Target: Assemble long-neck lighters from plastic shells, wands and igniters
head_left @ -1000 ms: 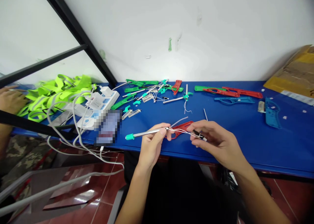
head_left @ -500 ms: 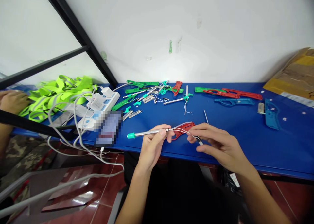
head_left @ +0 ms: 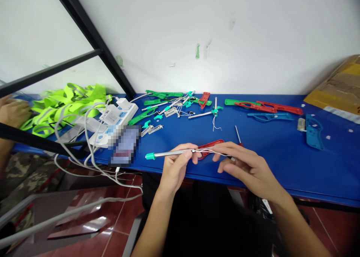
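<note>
My left hand pinches a thin metal tube with a green tip pointing left. From the tube's right end, thin white wires run across to my right hand, whose fingers are curled about them. A small dark piece at the far end of the wires is mostly hidden by those fingers. Behind and below the wires, a red plastic lighter-handle shell lies on the blue table. A screwdriver with a slim metal shaft lies beyond my right hand, its red handle partly covered.
Metal tubes, green triggers and clear tanks lie in a loose pile at the back. Red and green shells and blue shells are to the right. A power strip, phone, cables, yellow-green straps and another person's hand are left.
My right hand's fingers have shifted over the wires, and the small black piece seen at the fingertips earlier is now mostly covered. My left hand keeps its hold on the tube.
</note>
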A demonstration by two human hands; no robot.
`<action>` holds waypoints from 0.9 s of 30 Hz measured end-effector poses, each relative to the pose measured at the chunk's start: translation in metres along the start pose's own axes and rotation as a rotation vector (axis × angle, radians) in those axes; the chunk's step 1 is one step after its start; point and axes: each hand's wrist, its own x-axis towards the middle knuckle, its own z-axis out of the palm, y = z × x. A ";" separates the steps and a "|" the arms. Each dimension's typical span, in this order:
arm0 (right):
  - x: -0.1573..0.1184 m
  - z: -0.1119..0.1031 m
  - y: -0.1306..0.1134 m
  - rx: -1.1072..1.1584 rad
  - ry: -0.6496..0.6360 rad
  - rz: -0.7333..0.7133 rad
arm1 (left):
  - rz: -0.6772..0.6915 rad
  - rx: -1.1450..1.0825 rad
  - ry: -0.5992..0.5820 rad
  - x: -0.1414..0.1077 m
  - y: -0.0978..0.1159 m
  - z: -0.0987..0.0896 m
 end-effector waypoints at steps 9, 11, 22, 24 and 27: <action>-0.006 -0.009 -0.001 0.262 -0.164 0.137 | -0.016 -0.081 -0.019 0.004 0.002 0.000; -0.004 -0.008 -0.001 0.248 -0.165 0.104 | -0.013 -0.077 -0.034 0.004 0.002 0.000; -0.005 0.007 0.001 0.343 -0.172 0.147 | -0.045 -0.093 0.000 0.002 0.000 0.001; -0.006 0.007 0.004 0.335 -0.158 0.133 | -0.028 -0.083 0.022 0.002 0.000 0.002; -0.007 0.006 0.007 0.337 -0.130 0.133 | 0.018 -0.073 0.038 0.002 -0.001 0.003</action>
